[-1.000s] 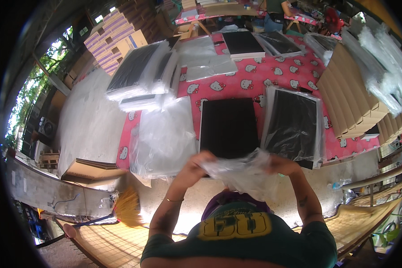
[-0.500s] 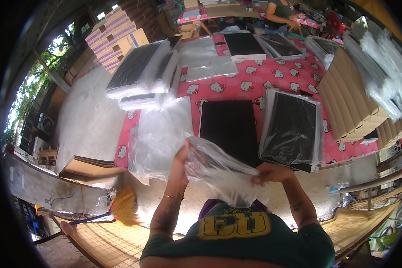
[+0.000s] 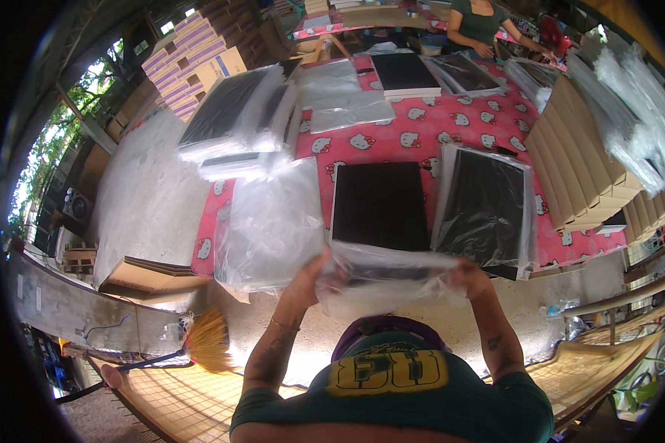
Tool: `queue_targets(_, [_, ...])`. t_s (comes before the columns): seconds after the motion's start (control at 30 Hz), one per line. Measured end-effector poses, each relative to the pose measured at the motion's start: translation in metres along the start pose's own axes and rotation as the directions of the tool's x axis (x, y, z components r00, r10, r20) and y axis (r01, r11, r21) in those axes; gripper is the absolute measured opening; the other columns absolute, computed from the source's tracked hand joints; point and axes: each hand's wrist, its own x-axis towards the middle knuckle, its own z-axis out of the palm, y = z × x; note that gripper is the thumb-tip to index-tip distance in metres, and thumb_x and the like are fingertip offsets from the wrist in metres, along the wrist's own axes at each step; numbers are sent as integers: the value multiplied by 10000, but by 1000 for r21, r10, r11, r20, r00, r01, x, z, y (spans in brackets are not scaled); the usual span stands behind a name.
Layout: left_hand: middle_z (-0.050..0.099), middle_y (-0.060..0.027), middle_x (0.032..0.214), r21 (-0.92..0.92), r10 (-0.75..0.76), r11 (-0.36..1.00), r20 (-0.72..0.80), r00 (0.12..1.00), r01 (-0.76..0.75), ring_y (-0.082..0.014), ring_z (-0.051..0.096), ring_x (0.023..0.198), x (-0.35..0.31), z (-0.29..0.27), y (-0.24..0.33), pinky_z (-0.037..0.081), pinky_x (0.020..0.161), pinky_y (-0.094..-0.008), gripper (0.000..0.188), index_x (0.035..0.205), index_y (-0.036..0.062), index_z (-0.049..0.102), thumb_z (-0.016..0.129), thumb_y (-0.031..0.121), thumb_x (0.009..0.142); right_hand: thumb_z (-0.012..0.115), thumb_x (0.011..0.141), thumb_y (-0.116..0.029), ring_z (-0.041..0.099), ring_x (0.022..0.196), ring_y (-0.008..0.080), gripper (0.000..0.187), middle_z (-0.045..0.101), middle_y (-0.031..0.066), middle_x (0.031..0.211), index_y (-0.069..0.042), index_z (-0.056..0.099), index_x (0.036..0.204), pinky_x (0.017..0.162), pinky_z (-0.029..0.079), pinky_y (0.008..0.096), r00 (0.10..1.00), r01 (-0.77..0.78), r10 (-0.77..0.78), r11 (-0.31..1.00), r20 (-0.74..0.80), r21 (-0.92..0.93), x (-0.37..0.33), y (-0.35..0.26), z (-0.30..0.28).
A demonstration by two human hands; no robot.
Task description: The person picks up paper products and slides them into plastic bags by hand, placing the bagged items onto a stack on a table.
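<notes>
A clear plastic bag (image 3: pixel 384 284) is stretched sideways between my two hands at the table's near edge. My left hand (image 3: pixel 314 280) grips its left side and my right hand (image 3: pixel 467 279) its right side. The bag's upper edge overlaps the near end of a flat black panel (image 3: pixel 380 203) with a white side edge; whether the panel is inside the bag I cannot tell. Left of the panel lies a stack of clear plastic bags (image 3: pixel 270 221). To its right rests a black panel wrapped in plastic (image 3: pixel 482 207).
A pink patterned cloth covers the table (image 3: pixel 465 125). Wrapped panels (image 3: pixel 229 111) are piled at the far left, and another black panel (image 3: pixel 406 74) lies at the back. Folded cardboard (image 3: pixel 576 162) stands on the right. A co-worker (image 3: pixel 480 26) is beyond the table; a broom (image 3: pixel 207 343) leans lower left.
My hands have moved apart, spreading the bag wider and bringing its upper edge over the black panel's near end. The co-worker's arm has reached out to the right.
</notes>
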Motion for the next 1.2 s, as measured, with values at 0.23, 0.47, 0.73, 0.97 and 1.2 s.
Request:
queue_targets(0.23, [654, -139, 847, -96, 110, 991, 180, 977, -94, -238, 640, 925, -4, -25, -12, 490, 885, -396, 171, 968, -5, 634, 621, 113, 846, 611, 846, -282, 619, 982, 301, 408, 617, 193, 1116, -13, 607, 1152, 962, 428, 415, 985, -125, 105, 981, 140, 145, -4, 5, -17])
queue_targets(0.47, [576, -57, 715, 4, 216, 976, -180, 960, -219, -158, 581, 697, -10, -55, -52, 485, 700, -289, 134, 912, 46, 537, 542, 33, 779, 583, 813, -98, 579, 641, 139, 192, 564, 77, 805, -4, 511, 964, 539, 472, 259, 930, -337, 208, 814, -303, -473, -17, 51, 29])
queue_targets(0.73, [564, -49, 693, 599, 492, 795, -551, 674, -90, -103, 495, 527, -1, -49, -131, 424, 489, -241, 411, 1269, -13, 482, 424, 56, 867, 487, 833, 17, 554, 566, 150, 470, 552, 84, 702, -33, 473, 1300, 538, 464, 298, 708, -290, -260, 740, -657, -606, -20, 103, 50])
queue_targets(0.97, [604, -58, 723, 705, 479, 708, -522, 705, 41, -89, 514, 543, -9, -24, -110, 443, 486, -242, 417, 1256, -36, 527, 440, 58, 859, 444, 831, 72, 561, 671, 138, 482, 559, 116, 941, -27, 500, 1299, 567, 481, 274, 669, -203, -325, 785, -668, -585, -24, 109, 32])
queue_targets(1.2, [651, -142, 926, 406, 443, 862, -315, 839, -302, -138, 615, 727, -15, -40, -100, 501, 581, -241, 415, 1248, -16, 515, 487, -14, 834, 476, 852, 46, 552, 698, 121, 231, 546, 78, 928, -16, 560, 1058, 590, 480, 257, 707, -73, -191, 938, -681, -340, -31, 71, 13])
